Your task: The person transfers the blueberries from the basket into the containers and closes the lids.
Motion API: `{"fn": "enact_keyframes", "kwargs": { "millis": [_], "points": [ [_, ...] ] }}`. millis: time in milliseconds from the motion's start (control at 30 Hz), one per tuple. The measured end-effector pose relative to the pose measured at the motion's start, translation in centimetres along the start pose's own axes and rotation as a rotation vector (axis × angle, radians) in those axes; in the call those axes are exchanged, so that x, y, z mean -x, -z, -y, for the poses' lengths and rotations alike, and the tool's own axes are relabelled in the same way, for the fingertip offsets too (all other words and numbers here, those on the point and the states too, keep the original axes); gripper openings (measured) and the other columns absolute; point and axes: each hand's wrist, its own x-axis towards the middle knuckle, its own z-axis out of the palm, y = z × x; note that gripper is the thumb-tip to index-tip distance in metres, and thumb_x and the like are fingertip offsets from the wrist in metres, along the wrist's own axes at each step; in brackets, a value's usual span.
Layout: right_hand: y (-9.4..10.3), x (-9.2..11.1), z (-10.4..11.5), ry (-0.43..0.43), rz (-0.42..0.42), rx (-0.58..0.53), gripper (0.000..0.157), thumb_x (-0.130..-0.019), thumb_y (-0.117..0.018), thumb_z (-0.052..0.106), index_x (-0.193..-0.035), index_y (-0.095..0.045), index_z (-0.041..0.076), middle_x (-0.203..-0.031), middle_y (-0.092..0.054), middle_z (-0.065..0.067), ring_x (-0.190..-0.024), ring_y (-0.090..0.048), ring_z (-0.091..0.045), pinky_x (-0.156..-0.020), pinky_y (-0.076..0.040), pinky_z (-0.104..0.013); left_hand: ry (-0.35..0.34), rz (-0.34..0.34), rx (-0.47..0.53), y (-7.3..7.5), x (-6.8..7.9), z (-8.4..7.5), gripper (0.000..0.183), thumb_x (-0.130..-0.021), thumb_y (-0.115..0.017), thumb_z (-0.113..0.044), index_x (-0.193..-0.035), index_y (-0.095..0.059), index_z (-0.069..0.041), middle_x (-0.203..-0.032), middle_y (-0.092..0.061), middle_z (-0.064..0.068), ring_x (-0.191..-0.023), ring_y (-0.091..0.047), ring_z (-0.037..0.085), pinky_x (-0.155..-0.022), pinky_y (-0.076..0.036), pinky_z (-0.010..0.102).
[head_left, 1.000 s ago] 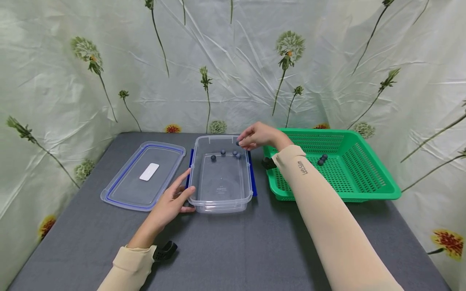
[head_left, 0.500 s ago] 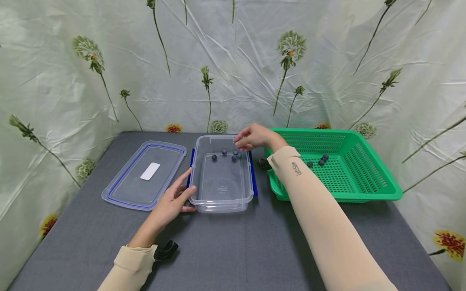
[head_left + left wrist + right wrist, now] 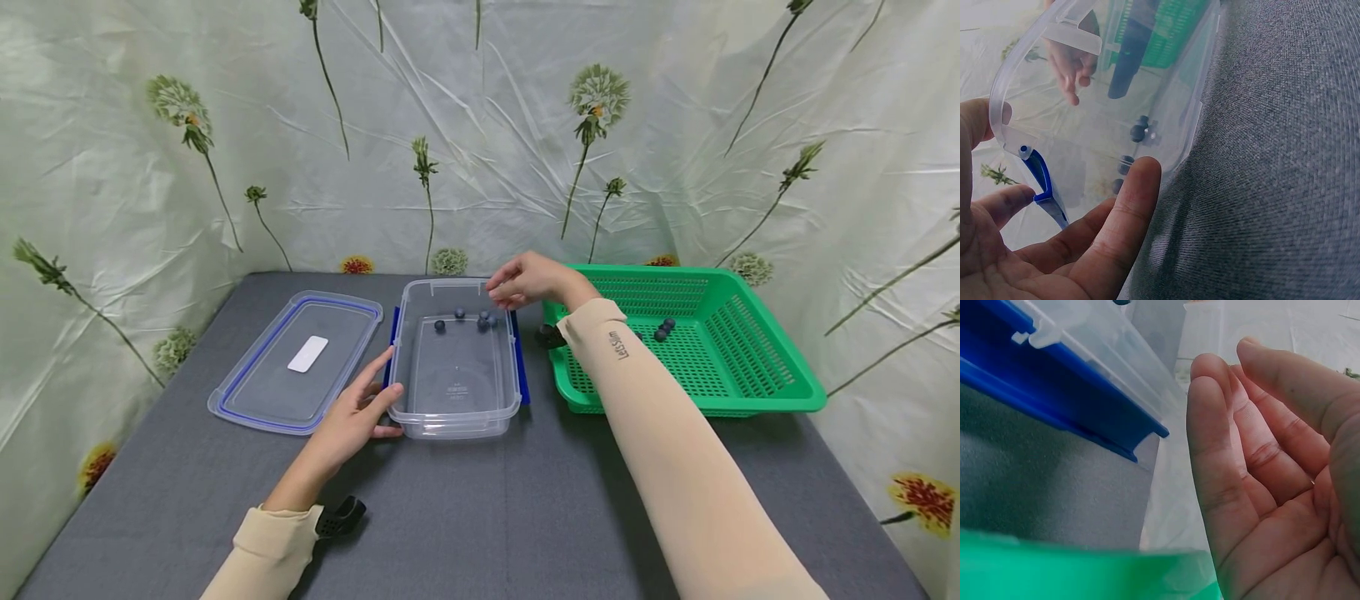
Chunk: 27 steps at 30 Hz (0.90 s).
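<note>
A clear plastic container [image 3: 450, 421] with blue side latches stands on the table, several blueberries [image 3: 439, 326] lying toward its far end. My left hand [image 3: 348, 425] holds its left side; the thumb lies over the rim, while the fingers touch the outer wall and the blue latch [image 3: 1038, 175]. Above the far right corner of the container, my right hand [image 3: 531, 280] hovers. In the right wrist view, the fingers of that hand are loosely bent and the thumb is apart from them, with nothing between.
Right of the container sits a green plastic basket [image 3: 750, 404] with several blueberries [image 3: 662, 333] inside, partly hidden by the right forearm. The clear lid [image 3: 258, 400] with a blue seal and white label lies at left. A floral curtain [image 3: 510, 167] hangs behind the table.
The blueberry pinched by my right hand one second ago has been let go and lies in the container. The right fingers have loosened. My left hand has stayed in place.
</note>
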Motion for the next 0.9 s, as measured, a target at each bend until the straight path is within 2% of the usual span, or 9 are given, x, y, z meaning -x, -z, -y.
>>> {"fn": "enact_keyframes", "kwargs": {
  "millis": [167,267,467,900],
  "points": [
    [0.9,0.3,-0.2,0.009,-0.012,0.012,0.036,-0.105,-0.070,0.010,-0.137,-0.068,-0.005,-0.114,-0.079,-0.020,-0.092,-0.075,-0.018,-0.086,-0.066,-0.028,0.001,0.001,-0.005,0.0,0.0,0.0,0.068,-0.113,-0.057,-0.037,-0.171,-0.023,-0.041,-0.164,-0.037,0.035,-0.140,-0.054,0.053,-0.086,-0.070,0.042],
    [1.4,0.6,-0.3,0.016,-0.009,0.004,0.036,-0.105,-0.070,0.009,-0.138,-0.067,-0.006,-0.107,-0.080,-0.015,-0.093,-0.074,-0.019,-0.084,-0.066,-0.027,-0.001,-0.001,-0.004,0.0,0.0,0.0,0.067,-0.113,-0.057,-0.037,-0.171,-0.023,-0.040,-0.163,-0.038,0.035,-0.139,-0.054,0.053,-0.086,-0.070,0.042],
    [2.4,1.2,-0.7,0.016,-0.014,-0.025,0.034,-0.105,-0.068,0.007,-0.137,-0.068,-0.005,-0.099,-0.079,-0.008,-0.084,-0.072,-0.013,-0.077,-0.063,-0.023,-0.003,-0.003,-0.003,-0.1,0.0,0.0,0.067,-0.113,-0.057,-0.035,-0.171,-0.023,-0.039,-0.163,-0.037,0.035,-0.139,-0.054,0.053,-0.086,-0.070,0.042],
    [4.0,2.3,-1.8,0.029,-0.042,-0.016,0.031,-0.106,-0.066,0.008,-0.135,-0.069,-0.004,-0.101,-0.078,-0.006,-0.093,-0.073,-0.018,-0.083,-0.064,-0.026,-0.006,0.002,-0.018,-0.1,0.1,-0.1,0.068,-0.113,-0.057,-0.036,-0.172,-0.022,-0.039,-0.165,-0.036,0.036,-0.139,-0.055,0.054,-0.086,-0.070,0.042]
  ]
}}
